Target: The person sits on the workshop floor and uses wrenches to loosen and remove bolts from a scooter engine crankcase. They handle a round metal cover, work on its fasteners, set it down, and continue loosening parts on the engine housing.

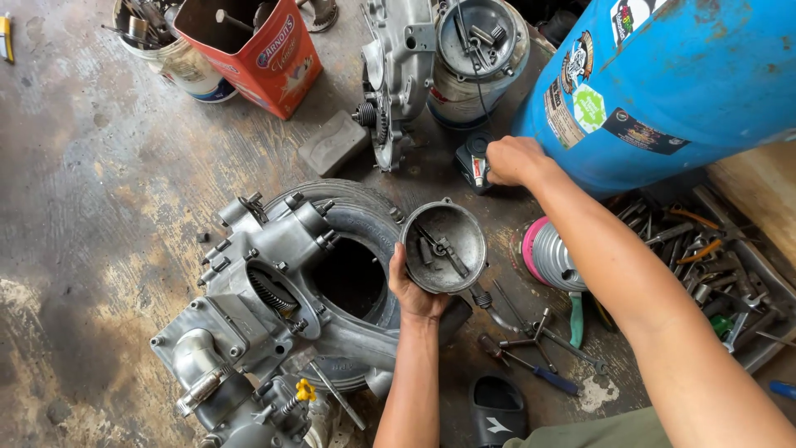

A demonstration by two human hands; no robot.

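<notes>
Your left hand (414,292) grips one round metal bowl (444,247): the fingers curl under its lower left rim and the thumb lies along its side, so the bowl sits just above the palm, with its open side facing up. Inside the bowl you can see a few small dark metal parts; I cannot count them exactly.

Your right hand (514,160) is up and to the right of the bowl, closed around one small black device (473,162) with a red and white label, which rests on the floor.

To the left of the bowl, touching your left wrist area, lies one black tyre (358,217), and one grey engine case (265,290) sits on it. To the right of the bowl stands one ribbed tin can (554,257) with a pink rim, lying on its side. Below the bowl, near your forearm, lie one cross wrench (543,333) and one screwdriver (535,372) with a blue handle, and one black sandal (497,411).

Further up from the bowl stand one more grey engine cover (396,75), one tin (485,58) with parts, one red carton (257,50) and one white bucket (178,58). One big blue drum (672,75) is at the upper right, and one tray of tools (721,274) is to the right.
</notes>
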